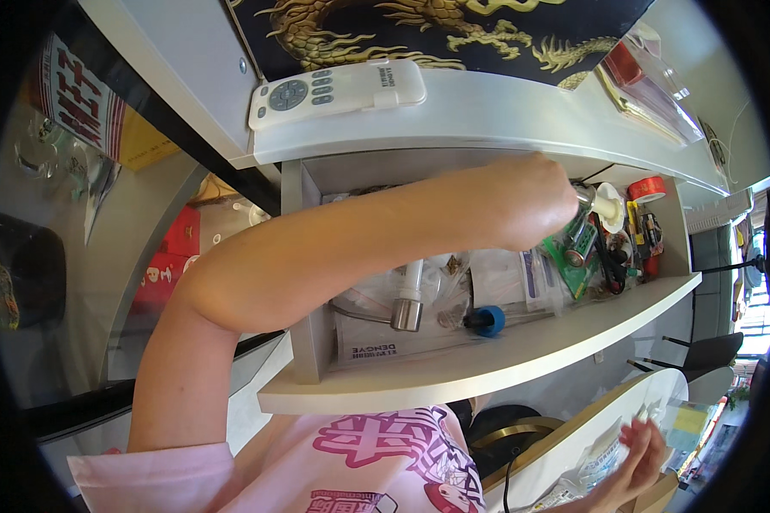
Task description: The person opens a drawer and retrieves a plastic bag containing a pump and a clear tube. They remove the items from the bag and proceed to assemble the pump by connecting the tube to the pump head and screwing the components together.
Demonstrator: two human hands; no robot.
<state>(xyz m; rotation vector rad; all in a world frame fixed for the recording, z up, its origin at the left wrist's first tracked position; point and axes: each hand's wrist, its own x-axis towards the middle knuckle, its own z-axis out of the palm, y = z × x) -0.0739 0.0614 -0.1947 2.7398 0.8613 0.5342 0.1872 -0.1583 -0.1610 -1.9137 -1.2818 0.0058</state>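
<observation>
My left arm stretches from the lower left across an open white drawer [453,376]. At its far end my left hand [535,192] is bent over the drawer's right half, its fingers hidden and partly blurred. Close beside it are a silver-and-cream cylindrical part [603,205] and a battery with a green wrapper [580,244]. At the lower right, my right hand [642,457] is raised with its fingers apart and nothing seen in it, near a clear plastic package [603,462].
The drawer also holds a white tube with a silver end [407,313], a blue cap [486,321] and a red tape roll [647,189]. A white remote control [338,92] lies on the shelf above, before a dark panel with a golden dragon [436,30]. Glass [103,282] stands left.
</observation>
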